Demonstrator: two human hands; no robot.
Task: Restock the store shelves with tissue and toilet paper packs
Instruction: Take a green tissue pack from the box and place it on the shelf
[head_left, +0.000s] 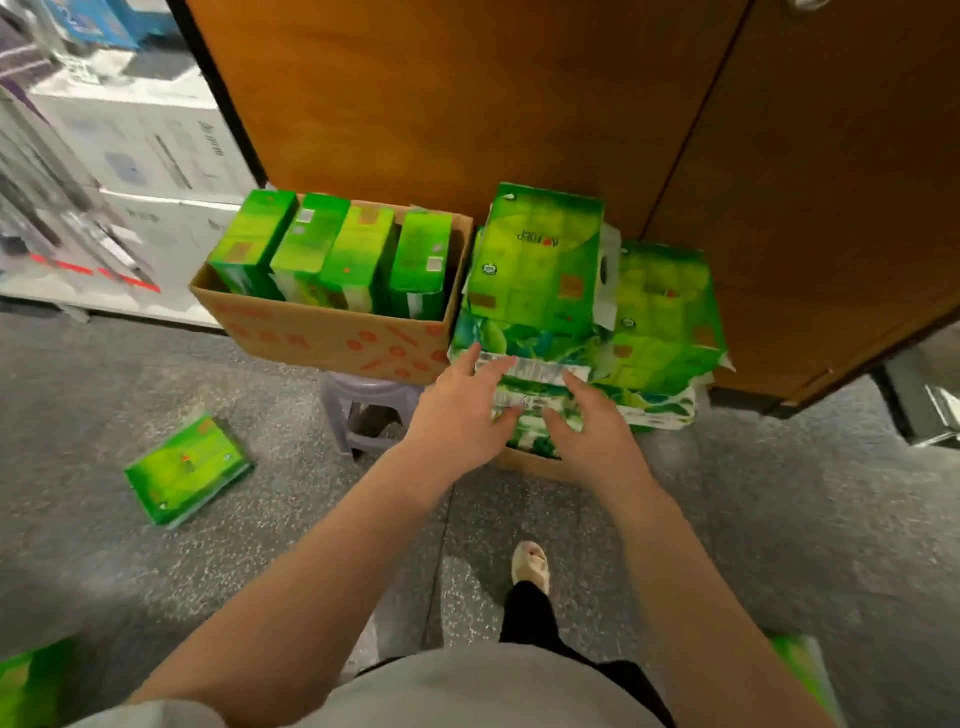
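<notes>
Green tissue pack stack (540, 364) sits right ahead by the wooden cabinet (467, 104), long side running left-right, with left hand (457, 415) and right hand (592, 431) both spread loose, about equally close, gripping nothing.

Shop stockroom corner, boxed appliances (140, 150) stacked, carton (332, 332) of tissue packs (332, 249)
</notes>
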